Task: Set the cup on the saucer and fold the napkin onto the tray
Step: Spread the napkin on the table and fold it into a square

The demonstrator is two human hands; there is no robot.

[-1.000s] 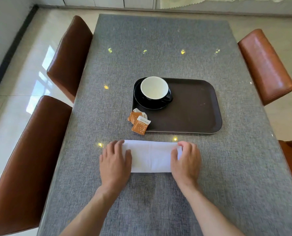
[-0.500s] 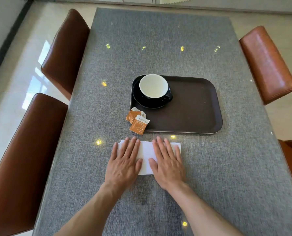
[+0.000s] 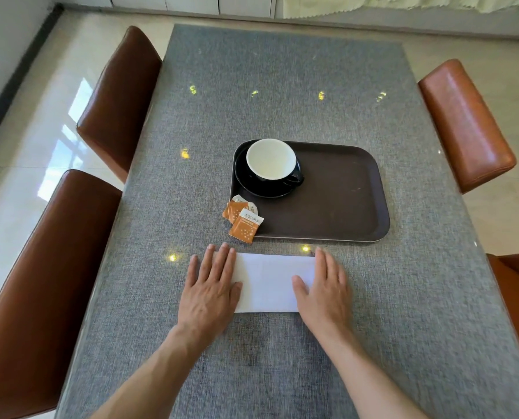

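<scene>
Napkin [image 3: 267, 282] flat on grey table [image 3: 282, 86], just on the near side of the tray [image 3: 343, 207], not on it yet. White, folded to a strip, long axis left-right, parallel to tray's near edge. Narrow gap of bare table between napkin and tray.

Left hand [image 3: 211, 288] flat on napkin's left end, fingers straight and slightly spread, pressing down, gripping nothing. Right hand [image 3: 325, 288] flat on napkin's right end, fingers straight and close together, thumb out onto the white, pressing too. Middle of napkin bare between the two hands. Both palms down, no pinch anywhere.

Cup [image 3: 271, 160] upright on black saucer [image 3: 252, 189], at far-left corner of tray; handle toward tray's centre. Cup part of task looks done. Right and near parts of tray bare.

Two orange sachets [image 3: 243, 222] just off tray's near-left corner, front one overlapping the rim, directly beyond left hand.

Key relation: tray lies straight ahead of both hands, beyond napkin's far long edge. Open tray space sits ahead and to the right, so right hand nearer to it; left hand's path forward blocked by sachets. Likely step now: creasing the fold, maybe one more fold across the short axis, then lift and carry forward onto tray's bare part. Risk: fold springing open on lift.

Brown chairs [image 3: 116, 95] at table's sides.
</scene>
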